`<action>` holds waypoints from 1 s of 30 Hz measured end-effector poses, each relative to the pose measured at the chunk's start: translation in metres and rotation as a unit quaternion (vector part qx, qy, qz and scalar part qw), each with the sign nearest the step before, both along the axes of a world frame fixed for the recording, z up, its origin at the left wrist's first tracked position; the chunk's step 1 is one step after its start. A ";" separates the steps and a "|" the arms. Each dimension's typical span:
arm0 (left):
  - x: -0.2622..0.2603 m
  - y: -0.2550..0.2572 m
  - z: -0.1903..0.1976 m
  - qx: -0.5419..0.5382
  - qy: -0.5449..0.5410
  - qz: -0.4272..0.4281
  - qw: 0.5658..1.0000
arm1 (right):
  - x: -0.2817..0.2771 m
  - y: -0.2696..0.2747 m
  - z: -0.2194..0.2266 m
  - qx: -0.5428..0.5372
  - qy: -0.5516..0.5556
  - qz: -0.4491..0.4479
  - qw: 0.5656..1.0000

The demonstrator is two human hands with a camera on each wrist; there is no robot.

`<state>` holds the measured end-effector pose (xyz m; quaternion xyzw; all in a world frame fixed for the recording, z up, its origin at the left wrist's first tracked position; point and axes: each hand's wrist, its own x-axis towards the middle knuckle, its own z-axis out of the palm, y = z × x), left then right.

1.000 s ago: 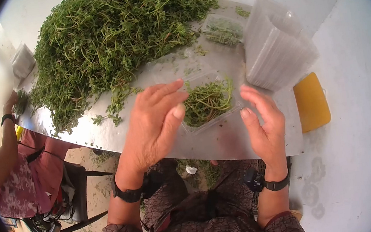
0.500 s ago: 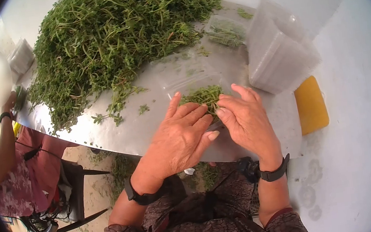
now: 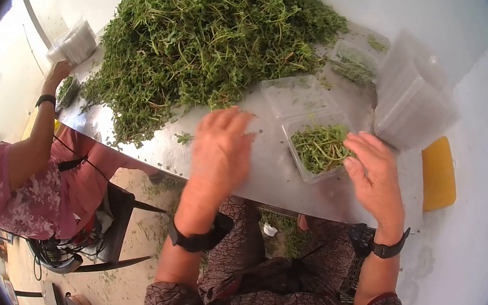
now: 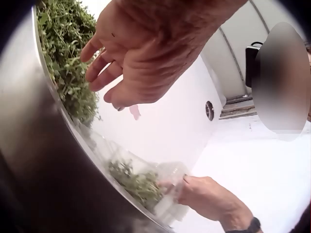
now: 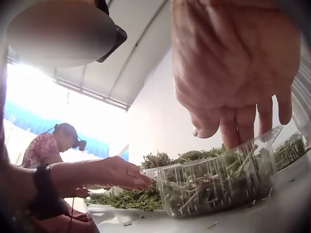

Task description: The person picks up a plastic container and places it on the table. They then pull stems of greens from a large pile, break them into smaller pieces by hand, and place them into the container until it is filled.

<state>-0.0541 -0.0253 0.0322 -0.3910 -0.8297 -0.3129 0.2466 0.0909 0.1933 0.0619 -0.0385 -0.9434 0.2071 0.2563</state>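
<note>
Near the worktop [image 3: 271,176] edge, the open clear box [image 5: 218,187] holds a tangle of greens [image 3: 317,149]; I take it as my dial's centre in the head view. Its lid [image 3: 296,95] lies back towards 12 o'clock, presumably to leave the mouth uncovered. At 4 o'clock the right hand [image 3: 374,170] has extended fingers by the rim and greens, thumb apart, clamped on nothing I can see, perhaps guarding that side. At 9 o'clock the left hand [image 3: 221,152] hangs blurred over the worktop, fingers loosely bent, holding nothing. The big heap [image 3: 213,46] spreads at 11 o'clock, handily close, I judge. A second box [image 3: 355,65] with greens sits at 1 o'clock; stacked clear containers [image 3: 411,98] stand at 2 o'clock, nested likely to save room. Farther out at 9 o'clock, another person [image 3: 30,197] sits.
</note>
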 end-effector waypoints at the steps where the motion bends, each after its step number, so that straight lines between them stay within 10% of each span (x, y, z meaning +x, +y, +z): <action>1: -0.007 -0.006 -0.001 -0.012 -0.013 0.040 0.999 | -0.001 -0.001 -0.001 -0.002 0.004 0.003 1.000; 14: -0.050 -0.014 -0.023 -0.181 -0.057 0.206 0.960 | -0.002 0.002 -0.010 0.070 -0.010 0.019 0.997; 21: -0.040 -0.019 -0.024 -0.011 -0.069 0.150 0.986 | 0.001 0.003 -0.010 0.051 0.018 -0.008 0.998; 23: -0.026 -0.018 0.000 0.126 -0.317 0.092 0.935 | 0.000 0.003 -0.011 0.046 0.023 -0.005 0.999; 30: -0.011 -0.014 0.012 0.383 -0.504 -0.171 0.755 | -0.002 0.000 -0.016 0.020 0.032 0.004 0.999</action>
